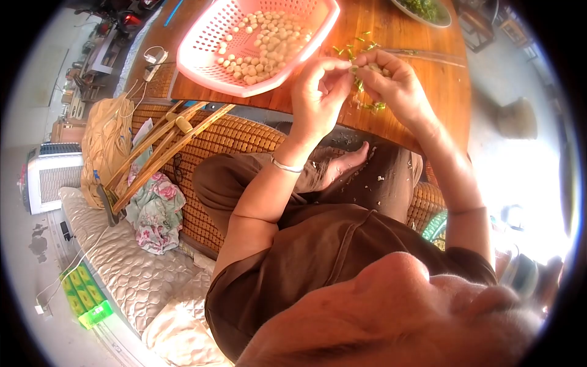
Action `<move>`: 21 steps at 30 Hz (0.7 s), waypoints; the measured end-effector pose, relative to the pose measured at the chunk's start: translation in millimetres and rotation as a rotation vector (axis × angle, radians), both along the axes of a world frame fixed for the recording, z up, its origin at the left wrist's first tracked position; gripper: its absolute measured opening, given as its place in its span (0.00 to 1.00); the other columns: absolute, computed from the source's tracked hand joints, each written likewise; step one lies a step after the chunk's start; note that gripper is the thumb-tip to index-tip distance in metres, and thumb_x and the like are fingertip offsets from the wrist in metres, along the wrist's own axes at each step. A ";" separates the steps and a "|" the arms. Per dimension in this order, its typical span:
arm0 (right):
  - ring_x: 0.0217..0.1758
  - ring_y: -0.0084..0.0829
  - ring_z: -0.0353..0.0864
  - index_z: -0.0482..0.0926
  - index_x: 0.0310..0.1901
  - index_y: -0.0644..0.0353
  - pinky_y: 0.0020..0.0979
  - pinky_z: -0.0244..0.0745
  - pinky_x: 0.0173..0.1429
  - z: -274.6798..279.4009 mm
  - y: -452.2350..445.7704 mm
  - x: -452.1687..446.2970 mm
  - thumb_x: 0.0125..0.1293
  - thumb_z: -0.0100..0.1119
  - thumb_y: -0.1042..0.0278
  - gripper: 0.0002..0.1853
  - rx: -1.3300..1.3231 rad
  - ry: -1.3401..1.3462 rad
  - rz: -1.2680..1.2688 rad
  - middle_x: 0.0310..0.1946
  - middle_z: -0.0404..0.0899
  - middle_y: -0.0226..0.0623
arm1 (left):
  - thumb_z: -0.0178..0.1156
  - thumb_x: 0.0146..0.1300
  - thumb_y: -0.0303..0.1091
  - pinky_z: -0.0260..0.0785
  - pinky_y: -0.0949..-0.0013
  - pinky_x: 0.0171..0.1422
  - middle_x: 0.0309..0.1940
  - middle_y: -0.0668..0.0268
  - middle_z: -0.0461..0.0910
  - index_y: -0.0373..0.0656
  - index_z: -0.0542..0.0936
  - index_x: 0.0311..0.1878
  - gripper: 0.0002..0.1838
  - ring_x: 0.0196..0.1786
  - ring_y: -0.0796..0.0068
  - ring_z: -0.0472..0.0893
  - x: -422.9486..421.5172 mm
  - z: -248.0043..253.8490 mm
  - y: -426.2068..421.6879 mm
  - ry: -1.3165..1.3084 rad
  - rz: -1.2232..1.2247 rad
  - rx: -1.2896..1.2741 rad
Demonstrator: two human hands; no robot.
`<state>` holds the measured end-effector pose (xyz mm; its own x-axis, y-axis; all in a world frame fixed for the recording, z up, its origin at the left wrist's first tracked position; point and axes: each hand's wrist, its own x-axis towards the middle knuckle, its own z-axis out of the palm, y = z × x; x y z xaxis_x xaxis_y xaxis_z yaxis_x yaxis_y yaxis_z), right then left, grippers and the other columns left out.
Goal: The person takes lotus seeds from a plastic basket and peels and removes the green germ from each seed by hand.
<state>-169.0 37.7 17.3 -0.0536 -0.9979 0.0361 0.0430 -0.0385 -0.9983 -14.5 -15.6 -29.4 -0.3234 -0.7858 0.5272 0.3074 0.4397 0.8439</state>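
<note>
My left hand [320, 96], with a silver bangle at its wrist, is closed in a pinch above the table's front edge. Its fingertips meet those of my right hand [396, 85] around a tiny piece too small to name. Several pale round seeds [381, 70], which look like lotus seeds, sit within the curled fingers of my right hand. Left of my hands, a pink perforated basket [183, 56] contains many more such seeds [269, 52]. Small green bits [374, 106] are scattered on the wood below and beyond my fingers.
The wooden table [441, 101] bears a plate of green pieces [426, 11] at its far right and a flat clear strip [428, 56]. Wooden crutches [160, 142] lean at my left beside a floral cloth [156, 205]. Pale scraps dot my trouser leg [382, 189].
</note>
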 end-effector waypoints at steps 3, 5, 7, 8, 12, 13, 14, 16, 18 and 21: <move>0.23 0.13 0.65 0.78 0.47 0.64 0.18 0.60 0.27 -1.6 -0.9 -2.8 0.70 0.57 0.68 0.10 0.012 -0.004 0.008 0.21 0.69 0.22 | 0.63 0.62 0.17 0.73 0.78 0.45 0.43 0.65 0.78 0.35 0.79 0.43 0.08 0.41 0.81 0.79 -0.5 2.1 -0.2 -0.057 0.045 -0.061; 0.23 0.13 0.64 0.78 0.48 0.64 0.18 0.61 0.27 -1.7 -1.3 -4.3 0.70 0.57 0.67 0.11 0.020 -0.025 0.021 0.21 0.69 0.22 | 0.63 0.59 0.17 0.73 0.78 0.38 0.37 0.64 0.80 0.36 0.79 0.40 0.07 0.36 0.79 0.80 -2.8 0.2 -3.0 -0.069 0.136 -0.200; 0.23 0.13 0.64 0.78 0.48 0.64 0.18 0.61 0.27 0.3 -1.2 -4.8 0.70 0.57 0.66 0.11 0.054 0.025 0.015 0.20 0.69 0.22 | 0.63 0.59 0.17 0.73 0.78 0.37 0.36 0.64 0.80 0.36 0.79 0.40 0.07 0.36 0.79 0.80 -4.7 -1.7 -2.3 -0.052 0.133 -0.185; 0.23 0.13 0.64 0.78 0.48 0.64 0.18 0.61 0.27 -0.7 -1.6 -5.4 0.70 0.57 0.66 0.11 0.054 0.026 0.015 0.20 0.69 0.22 | 0.63 0.59 0.17 0.73 0.77 0.37 0.36 0.64 0.80 0.36 0.79 0.40 0.07 0.36 0.79 0.80 -5.2 -2.5 -2.1 -0.036 0.132 -0.170; 0.23 0.13 0.65 0.78 0.48 0.64 0.18 0.61 0.27 -3.1 -2.7 -6.6 0.71 0.57 0.66 0.11 0.024 0.026 0.023 0.20 0.69 0.23 | 0.63 0.59 0.17 0.73 0.77 0.36 0.35 0.64 0.80 0.35 0.79 0.40 0.07 0.34 0.80 0.79 -4.8 2.2 2.6 -0.082 0.185 -0.189; 0.23 0.13 0.65 0.78 0.48 0.64 0.18 0.61 0.27 -2.8 -2.7 -6.7 0.71 0.56 0.66 0.11 0.024 0.020 0.024 0.20 0.69 0.23 | 0.63 0.59 0.17 0.73 0.77 0.36 0.35 0.64 0.80 0.35 0.79 0.40 0.07 0.33 0.80 0.79 -4.9 3.5 4.3 -0.075 0.183 -0.163; 0.23 0.13 0.65 0.78 0.48 0.64 0.18 0.61 0.27 -2.5 -2.4 -6.7 0.71 0.56 0.66 0.11 0.024 0.019 0.024 0.20 0.69 0.23 | 0.64 0.59 0.18 0.72 0.77 0.36 0.34 0.64 0.80 0.35 0.79 0.39 0.06 0.32 0.81 0.79 -5.0 4.1 5.1 -0.069 0.181 -0.137; 0.24 0.14 0.65 0.78 0.48 0.64 0.19 0.62 0.27 -1.8 -1.7 -6.6 0.71 0.56 0.65 0.11 0.033 0.010 0.026 0.21 0.69 0.23 | 0.64 0.59 0.18 0.72 0.77 0.35 0.33 0.64 0.80 0.34 0.79 0.39 0.06 0.31 0.81 0.78 -4.8 2.0 3.7 -0.079 0.197 -0.150; 0.24 0.14 0.66 0.78 0.48 0.63 0.19 0.62 0.28 -0.9 -1.2 -6.8 0.71 0.56 0.65 0.11 0.040 0.011 0.026 0.21 0.69 0.24 | 0.64 0.60 0.18 0.71 0.77 0.34 0.33 0.65 0.80 0.34 0.79 0.38 0.05 0.31 0.82 0.78 -5.0 1.3 3.4 -0.090 0.211 -0.163; 0.24 0.14 0.66 0.77 0.48 0.63 0.19 0.62 0.28 -2.6 -1.0 -7.7 0.72 0.56 0.65 0.11 0.039 0.009 0.035 0.21 0.70 0.24 | 0.64 0.60 0.18 0.70 0.78 0.33 0.31 0.66 0.80 0.34 0.79 0.37 0.05 0.30 0.83 0.77 -5.9 1.2 3.4 -0.081 0.221 -0.167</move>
<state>-176.8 36.7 14.7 -0.0187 -0.9998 -0.0022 0.0344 0.0016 -0.9994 -20.4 -12.2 -28.2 -0.1999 -0.7467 0.6344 0.1228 0.6232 0.7723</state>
